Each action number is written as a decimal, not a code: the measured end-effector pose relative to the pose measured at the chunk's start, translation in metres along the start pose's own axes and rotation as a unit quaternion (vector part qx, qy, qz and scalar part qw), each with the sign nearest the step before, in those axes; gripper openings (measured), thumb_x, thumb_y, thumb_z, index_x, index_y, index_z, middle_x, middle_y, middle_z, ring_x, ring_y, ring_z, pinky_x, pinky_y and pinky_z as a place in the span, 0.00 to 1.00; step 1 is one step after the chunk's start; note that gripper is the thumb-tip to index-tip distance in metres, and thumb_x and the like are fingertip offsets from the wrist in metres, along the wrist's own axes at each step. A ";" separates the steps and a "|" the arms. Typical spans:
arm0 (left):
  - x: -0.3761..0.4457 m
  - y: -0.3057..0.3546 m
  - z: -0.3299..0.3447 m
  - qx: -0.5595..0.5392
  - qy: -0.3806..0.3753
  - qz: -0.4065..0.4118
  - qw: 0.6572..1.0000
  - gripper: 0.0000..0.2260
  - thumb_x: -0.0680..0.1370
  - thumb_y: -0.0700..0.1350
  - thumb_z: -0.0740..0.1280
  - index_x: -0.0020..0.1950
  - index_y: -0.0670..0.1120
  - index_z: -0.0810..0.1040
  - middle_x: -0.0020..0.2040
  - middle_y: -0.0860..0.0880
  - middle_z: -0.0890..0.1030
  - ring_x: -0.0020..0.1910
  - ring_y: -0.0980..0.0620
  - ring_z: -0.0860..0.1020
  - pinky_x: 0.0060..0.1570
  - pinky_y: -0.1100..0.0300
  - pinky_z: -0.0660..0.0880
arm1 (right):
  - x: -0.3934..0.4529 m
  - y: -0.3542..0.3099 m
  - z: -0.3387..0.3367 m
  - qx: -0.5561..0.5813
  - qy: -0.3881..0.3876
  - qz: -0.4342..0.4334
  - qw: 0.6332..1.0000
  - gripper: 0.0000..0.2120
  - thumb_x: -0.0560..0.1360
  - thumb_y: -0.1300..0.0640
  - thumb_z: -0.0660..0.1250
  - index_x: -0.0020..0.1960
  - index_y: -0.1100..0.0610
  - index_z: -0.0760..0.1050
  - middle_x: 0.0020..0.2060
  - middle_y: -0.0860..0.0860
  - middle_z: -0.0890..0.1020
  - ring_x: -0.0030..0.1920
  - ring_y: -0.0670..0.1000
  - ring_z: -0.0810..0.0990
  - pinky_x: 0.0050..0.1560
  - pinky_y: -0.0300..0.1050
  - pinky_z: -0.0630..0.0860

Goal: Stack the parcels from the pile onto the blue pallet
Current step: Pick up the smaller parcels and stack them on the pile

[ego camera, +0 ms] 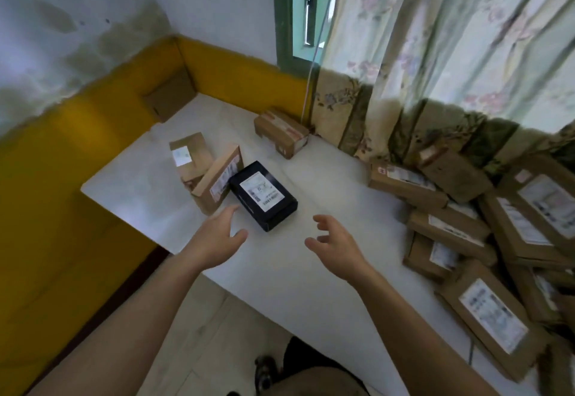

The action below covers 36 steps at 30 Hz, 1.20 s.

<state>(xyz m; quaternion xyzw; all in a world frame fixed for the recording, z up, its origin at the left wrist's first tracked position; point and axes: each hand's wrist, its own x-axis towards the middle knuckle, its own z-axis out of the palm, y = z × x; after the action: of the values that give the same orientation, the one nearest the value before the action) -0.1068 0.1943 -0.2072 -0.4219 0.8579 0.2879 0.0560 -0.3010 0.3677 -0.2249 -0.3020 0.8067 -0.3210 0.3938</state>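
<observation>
Both hands, left hand [217,234] and right hand [334,246], hover empty and spread near the black parcel [263,195]; a one-sided grab risks toppling the leaning brown parcel [217,178].

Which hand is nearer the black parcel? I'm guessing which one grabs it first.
Left. The left hand hovers open just beside the black parcel's near-left edge, fingertips almost at it. The right hand is open too, farther off to the parcel's near right.
</observation>
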 end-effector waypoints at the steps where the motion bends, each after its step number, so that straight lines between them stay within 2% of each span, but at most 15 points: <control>1: 0.021 -0.002 -0.001 -0.006 -0.013 -0.004 1.000 0.29 0.83 0.52 0.64 0.82 0.48 0.58 0.79 0.46 0.65 0.72 0.47 0.70 0.66 0.56 0.67 | 0.016 -0.001 0.006 0.024 -0.002 0.022 0.999 0.28 0.81 0.53 0.69 0.78 0.49 0.64 0.73 0.52 0.71 0.65 0.52 0.76 0.62 0.49 0.77; 5: 0.112 -0.015 -0.002 -0.034 -0.030 -0.026 0.999 0.30 0.81 0.51 0.67 0.81 0.46 0.61 0.79 0.46 0.65 0.74 0.47 0.68 0.71 0.52 0.67 | 0.086 0.002 0.027 0.085 -0.006 0.097 0.992 0.29 0.80 0.53 0.69 0.78 0.50 0.63 0.71 0.53 0.73 0.61 0.51 0.77 0.58 0.47 0.76; 8: 0.181 -0.026 0.001 -0.048 -0.031 -0.057 0.997 0.31 0.81 0.48 0.66 0.81 0.43 0.59 0.79 0.43 0.63 0.77 0.46 0.63 0.75 0.51 0.61 | 0.148 0.008 0.041 0.127 -0.015 0.145 0.981 0.33 0.79 0.51 0.69 0.80 0.50 0.59 0.68 0.53 0.75 0.62 0.55 0.79 0.62 0.54 0.78; 10: 0.224 -0.034 0.005 -0.046 -0.031 -0.079 0.995 0.31 0.79 0.48 0.65 0.80 0.44 0.60 0.77 0.41 0.64 0.75 0.42 0.65 0.75 0.48 0.63 | 0.191 0.012 0.052 0.158 -0.023 0.171 0.972 0.36 0.78 0.49 0.69 0.80 0.50 0.56 0.63 0.52 0.78 0.59 0.56 0.81 0.63 0.58 0.78; 12: 0.258 -0.046 0.013 -0.012 -0.039 -0.081 0.996 0.32 0.75 0.52 0.63 0.78 0.44 0.63 0.72 0.39 0.70 0.71 0.37 0.69 0.70 0.42 0.69 | 0.220 0.014 0.060 0.176 -0.025 0.187 0.966 0.37 0.77 0.47 0.70 0.80 0.50 0.56 0.59 0.52 0.80 0.58 0.57 0.82 0.63 0.59 0.78; 14: 0.279 -0.053 0.024 0.029 -0.059 -0.096 0.993 0.31 0.75 0.53 0.63 0.77 0.45 0.62 0.69 0.38 0.72 0.68 0.34 0.71 0.66 0.38 0.71 | 0.240 0.017 0.067 0.190 -0.008 0.203 0.961 0.36 0.74 0.45 0.71 0.78 0.52 0.62 0.60 0.54 0.81 0.59 0.57 0.82 0.63 0.59 0.78; 16: 0.286 -0.056 0.031 0.036 -0.060 -0.113 0.991 0.30 0.77 0.53 0.65 0.76 0.45 0.62 0.68 0.38 0.71 0.68 0.34 0.70 0.66 0.38 0.71 | 0.249 0.022 0.072 0.207 0.019 0.219 0.953 0.33 0.71 0.43 0.72 0.72 0.53 0.71 0.61 0.55 0.81 0.58 0.57 0.82 0.62 0.59 0.79; 19: 0.286 -0.062 0.033 -0.063 -0.054 -0.142 0.986 0.26 0.77 0.53 0.68 0.72 0.45 0.70 0.66 0.40 0.74 0.65 0.39 0.74 0.63 0.47 0.74 | 0.251 0.027 0.073 0.247 0.058 0.230 0.940 0.20 0.70 0.44 0.74 0.59 0.51 0.79 0.57 0.54 0.83 0.54 0.54 0.84 0.59 0.57 0.81; 21: 0.275 -0.064 0.032 -0.133 -0.055 -0.143 0.979 0.28 0.73 0.58 0.69 0.69 0.46 0.74 0.61 0.44 0.79 0.60 0.43 0.79 0.60 0.49 0.77 | 0.244 0.027 0.067 0.281 0.095 0.233 0.926 0.16 0.70 0.44 0.76 0.53 0.50 0.79 0.53 0.53 0.84 0.53 0.53 0.84 0.58 0.57 0.82; 24: 0.247 -0.058 0.029 -0.236 -0.050 -0.122 0.963 0.31 0.68 0.65 0.70 0.66 0.49 0.76 0.56 0.50 0.84 0.55 0.50 0.83 0.56 0.45 0.81 | 0.220 0.019 0.046 0.337 0.147 0.202 0.908 0.15 0.73 0.46 0.77 0.53 0.52 0.78 0.52 0.54 0.84 0.53 0.56 0.85 0.55 0.59 0.83; 27: 0.211 -0.031 0.016 -0.311 -0.034 -0.077 0.947 0.22 0.76 0.55 0.72 0.67 0.48 0.76 0.57 0.50 0.83 0.55 0.51 0.83 0.58 0.44 0.81 | 0.178 0.002 0.020 0.375 0.214 0.156 0.889 0.15 0.76 0.48 0.75 0.56 0.55 0.77 0.53 0.55 0.84 0.52 0.55 0.85 0.50 0.49 0.84; 29: 0.188 -0.011 0.009 -0.350 -0.040 -0.038 0.935 0.18 0.80 0.48 0.70 0.69 0.48 0.73 0.58 0.49 0.83 0.56 0.49 0.83 0.54 0.47 0.82 | 0.139 -0.010 0.002 0.391 0.259 0.115 0.876 0.14 0.77 0.50 0.74 0.58 0.55 0.76 0.54 0.55 0.83 0.52 0.53 0.85 0.47 0.43 0.83; 32: 0.144 0.021 -0.006 -0.422 -0.054 0.016 0.905 0.24 0.82 0.46 0.68 0.76 0.53 0.63 0.57 0.53 0.81 0.50 0.55 0.85 0.41 0.57 0.82 | 0.065 -0.021 -0.012 0.411 0.293 0.032 0.863 0.15 0.79 0.55 0.72 0.63 0.56 0.74 0.58 0.54 0.83 0.54 0.51 0.85 0.47 0.41 0.82; 34: 0.114 0.036 -0.014 -0.449 -0.063 0.054 0.890 0.27 0.83 0.46 0.67 0.77 0.58 0.59 0.57 0.56 0.80 0.48 0.57 0.85 0.40 0.58 0.82 | 0.012 -0.020 -0.010 0.397 0.302 -0.014 0.867 0.17 0.79 0.59 0.71 0.67 0.56 0.73 0.61 0.51 0.82 0.58 0.49 0.84 0.51 0.42 0.82; 36: 0.086 0.050 -0.014 -0.465 -0.103 0.090 0.875 0.26 0.83 0.46 0.65 0.78 0.62 0.60 0.60 0.53 0.82 0.52 0.53 0.85 0.45 0.53 0.83 | -0.040 -0.013 -0.003 0.376 0.322 -0.041 0.868 0.19 0.79 0.63 0.70 0.69 0.53 0.73 0.63 0.47 0.82 0.61 0.49 0.82 0.55 0.45 0.82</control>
<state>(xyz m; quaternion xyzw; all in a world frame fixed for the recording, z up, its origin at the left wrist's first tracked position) -0.1976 0.1508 -0.2020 -0.2880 0.6491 0.6989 -0.0846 -0.2800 0.3903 -0.1965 -0.0434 0.6939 -0.6954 0.1820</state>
